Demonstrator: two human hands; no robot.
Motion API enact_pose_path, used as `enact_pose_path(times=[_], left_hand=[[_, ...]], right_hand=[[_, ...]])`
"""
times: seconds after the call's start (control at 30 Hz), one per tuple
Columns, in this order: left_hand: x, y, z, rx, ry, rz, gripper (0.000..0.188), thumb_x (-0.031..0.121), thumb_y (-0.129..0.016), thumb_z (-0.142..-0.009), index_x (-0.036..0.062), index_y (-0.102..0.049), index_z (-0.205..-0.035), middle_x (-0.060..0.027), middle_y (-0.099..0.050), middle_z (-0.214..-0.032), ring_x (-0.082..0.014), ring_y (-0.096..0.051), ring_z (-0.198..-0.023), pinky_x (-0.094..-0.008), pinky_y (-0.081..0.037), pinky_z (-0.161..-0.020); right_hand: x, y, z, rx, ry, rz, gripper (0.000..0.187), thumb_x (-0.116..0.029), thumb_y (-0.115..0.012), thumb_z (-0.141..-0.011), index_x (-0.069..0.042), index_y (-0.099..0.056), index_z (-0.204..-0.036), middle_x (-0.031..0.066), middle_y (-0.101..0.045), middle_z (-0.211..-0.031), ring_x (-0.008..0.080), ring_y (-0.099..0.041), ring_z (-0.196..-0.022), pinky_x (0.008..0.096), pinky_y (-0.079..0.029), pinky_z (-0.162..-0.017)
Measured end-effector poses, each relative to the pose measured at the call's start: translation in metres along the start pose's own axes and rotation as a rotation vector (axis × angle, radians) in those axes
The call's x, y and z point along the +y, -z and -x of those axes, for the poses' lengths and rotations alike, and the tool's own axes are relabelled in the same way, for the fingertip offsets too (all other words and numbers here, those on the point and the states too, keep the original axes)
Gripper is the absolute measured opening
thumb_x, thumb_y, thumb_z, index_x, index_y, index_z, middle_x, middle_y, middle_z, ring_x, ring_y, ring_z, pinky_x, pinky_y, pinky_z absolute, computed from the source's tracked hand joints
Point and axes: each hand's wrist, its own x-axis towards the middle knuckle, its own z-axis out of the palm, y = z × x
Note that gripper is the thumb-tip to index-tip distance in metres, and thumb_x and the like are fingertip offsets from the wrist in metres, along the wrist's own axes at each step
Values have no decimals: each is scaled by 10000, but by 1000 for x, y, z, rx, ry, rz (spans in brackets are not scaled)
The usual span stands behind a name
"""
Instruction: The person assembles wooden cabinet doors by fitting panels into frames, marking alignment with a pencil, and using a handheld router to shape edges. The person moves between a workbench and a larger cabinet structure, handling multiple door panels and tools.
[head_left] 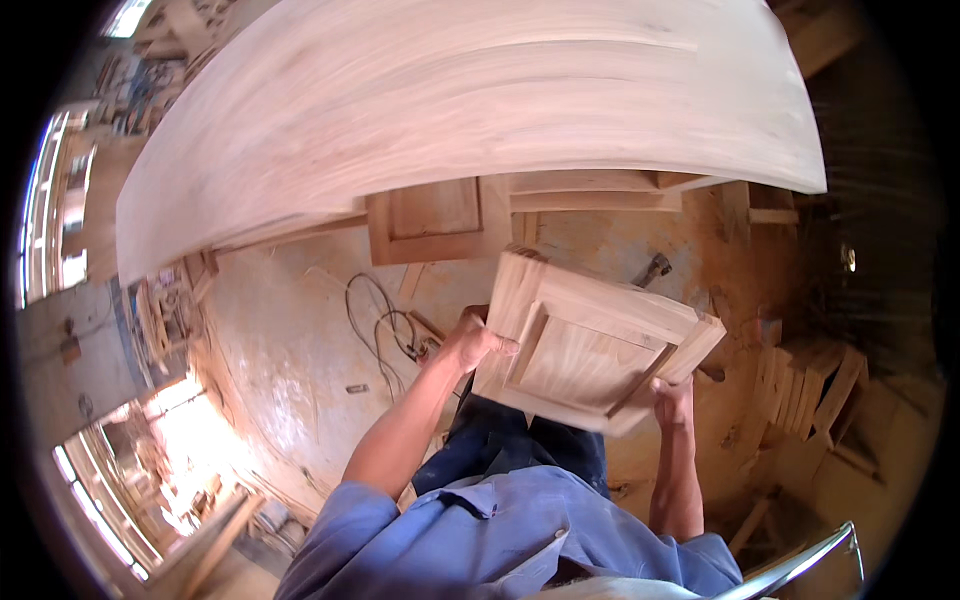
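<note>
- Left hand: closed on the left side of the framed wooden panel, thumb flat on the face; the fingers go behind the wood and their spread cannot be told.
- Right hand: at the panel's lower right corner, thumb against the edge; the fingers are largely hidden, but the hand appears to pinch the corner.
- Panel position: held up in front of the person, on the near side of the table, apart from its edge in view.
- Governing relation: the panel spans the gap between the hands, lying to the right of the left hand and up and to the left of the right one. Its long axis runs roughly along the table, slanted, with the left end closer to the table edge. The left hand is the nearer of the two to the table.
- Second framed panel: partly covered by the table's near edge, left of the held piece.
- Floor, near side of the table: a looped dark cable to the left; a dark tool, kind unclear, just beyond the held panel.
- Stacked wooden pieces: to the right, nearer the person than the table's right corner.
</note>
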Motion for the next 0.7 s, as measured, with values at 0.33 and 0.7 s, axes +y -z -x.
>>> enact_pose_path(times=[0.33,0.7], left_hand=[[-79,103,-114,404,-61,661,467,127,-698,-929,67,-519,-1356,-136,-634,-1291,-274,-635,-1159,-462,-523,-944],[-122,174,-158,394,-402,1058,236,-16,-739,-773,145,-657,-925,15,-658,-863,-138,-625,-745,-356,-494,-666]], right_hand=[[4,10,63,-43,-90,-92,679,-119,-769,-793,13,-470,-1388,99,-599,-1261,279,-609,-1140,406,-532,-942],[-6,58,143,504,-181,-81,579,-152,-701,-837,-38,-510,-1372,111,-621,-1154,325,-640,-1007,475,-568,-867]])
